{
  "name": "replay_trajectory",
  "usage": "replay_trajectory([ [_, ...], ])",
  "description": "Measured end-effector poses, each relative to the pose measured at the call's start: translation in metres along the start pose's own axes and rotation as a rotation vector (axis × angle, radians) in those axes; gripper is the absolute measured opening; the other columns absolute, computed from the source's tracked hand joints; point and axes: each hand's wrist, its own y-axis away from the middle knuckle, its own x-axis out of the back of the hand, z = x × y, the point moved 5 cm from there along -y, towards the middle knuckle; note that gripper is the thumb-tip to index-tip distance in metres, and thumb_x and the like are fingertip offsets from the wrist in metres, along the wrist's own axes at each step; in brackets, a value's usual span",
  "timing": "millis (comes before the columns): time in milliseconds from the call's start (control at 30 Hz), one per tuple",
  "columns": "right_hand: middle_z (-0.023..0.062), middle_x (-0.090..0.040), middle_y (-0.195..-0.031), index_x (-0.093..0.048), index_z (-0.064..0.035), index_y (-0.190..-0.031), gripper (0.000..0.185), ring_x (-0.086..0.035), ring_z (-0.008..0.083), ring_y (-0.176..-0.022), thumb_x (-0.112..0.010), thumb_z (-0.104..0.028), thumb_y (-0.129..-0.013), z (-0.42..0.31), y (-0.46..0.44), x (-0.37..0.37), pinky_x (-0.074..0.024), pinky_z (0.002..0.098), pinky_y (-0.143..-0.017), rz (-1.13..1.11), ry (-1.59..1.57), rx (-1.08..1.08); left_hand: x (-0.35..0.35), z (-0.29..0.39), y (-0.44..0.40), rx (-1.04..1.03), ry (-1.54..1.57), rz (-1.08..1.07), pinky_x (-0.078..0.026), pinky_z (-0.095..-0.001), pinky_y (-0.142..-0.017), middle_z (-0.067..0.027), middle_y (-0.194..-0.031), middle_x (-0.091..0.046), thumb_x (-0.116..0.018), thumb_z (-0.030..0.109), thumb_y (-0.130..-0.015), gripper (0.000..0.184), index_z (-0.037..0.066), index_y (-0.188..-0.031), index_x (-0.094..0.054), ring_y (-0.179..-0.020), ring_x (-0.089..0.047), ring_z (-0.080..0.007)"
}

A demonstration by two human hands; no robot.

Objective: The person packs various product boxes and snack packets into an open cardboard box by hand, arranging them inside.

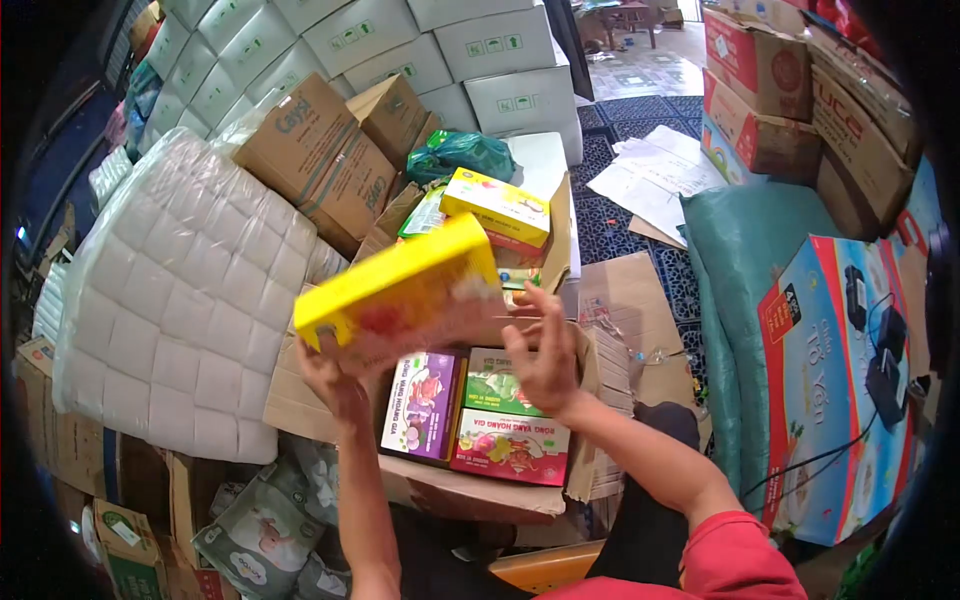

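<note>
The left hand (332,374) pinches a tilted yellow rectangular box (402,282) above an open brown cardboard carton (455,490); the right hand (547,364) is spread. It seems mid-transfer; setting it down calls for levelling.

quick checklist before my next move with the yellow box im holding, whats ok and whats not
1. Held yellow box gripped: ok, left hand has one end.
2. Right hand touching it: cannot tell, open beside the other end.
3. Carton below open: ok.
4. Purple box, green box and red box inside: ok.
5. Carton fully visible: not ok, partly hidden.
</note>
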Motion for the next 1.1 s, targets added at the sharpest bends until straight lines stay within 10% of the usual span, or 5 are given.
replay_trajectory([
  [267,0.0261,-0.049,-0.116,-0.026,0.0001,-0.144,0.078,-0.058,0.0413,-0.104,-0.066,-0.02,-0.081,0.079,0.094,-0.08,-0.0531,0.0473,-0.081,-1.049,0.64,-0.21,-0.128,-0.061,-0.109,-0.306,-0.407,-0.311,-0.048,-0.028,-0.075,-0.0099,-0.103,-0.06,-0.069,0.022,-0.088,0.04,0.003,-0.122,-0.057,-0.093,-0.057,-0.0134],
  [433,0.0243,-0.051,-0.115,-0.024,0.0,-0.146,0.087,-0.059,0.039,-0.102,-0.071,-0.027,-0.078,0.07,0.082,-0.068,-0.0536,0.0455,-0.077,-1.073,0.667,-0.077,-0.141,-0.14,-0.106,0.055,-0.638,-0.339,-0.049,-0.0323,-0.061,-0.0066,-0.072,-0.069,-0.069,0.032,-0.086,0.032,0.002,-0.097,-0.071,-0.06,-0.062,-0.0147],
  [600,0.0195,-0.06,-0.102,-0.047,0.0017,-0.126,0.05,-0.065,0.0356,-0.09,-0.062,-0.016,-0.082,0.082,0.079,-0.071,-0.0549,0.0447,-0.071,-0.998,0.691,-0.058,-0.127,-0.211,-0.097,0.285,-0.796,-0.328,-0.052,-0.0363,-0.068,-0.0127,-0.083,-0.072,-0.071,0.046,-0.08,0.044,0.005,-0.094,-0.074,-0.075,-0.07,-0.0235],
  [800,0.019,-0.067,-0.091,-0.058,0.0015,-0.103,0.035,-0.069,0.0327,-0.083,-0.064,-0.027,-0.083,0.105,0.112,-0.087,-0.0564,0.0443,-0.067,-1.432,0.774,-0.159,-0.122,-0.312,-0.147,0.533,-1.053,-0.36,-0.052,-0.0414,-0.083,-0.0228,-0.103,-0.068,-0.068,0.054,-0.078,0.062,-0.001,-0.105,-0.068,-0.095,-0.067,-0.0352],
  [1100,0.0183,-0.067,-0.082,-0.06,-0.0005,-0.097,0.03,-0.069,0.0341,-0.072,-0.06,-0.028,-0.085,0.112,0.112,-0.099,-0.0551,0.0429,-0.059,-1.311,0.717,-0.032,-0.088,-0.317,-0.129,0.365,-1.109,-0.673,-0.046,-0.0453,-0.093,-0.0303,-0.114,-0.061,-0.053,0.062,-0.084,0.076,-0.008,-0.111,-0.062,-0.108,-0.059,-0.0429],
])
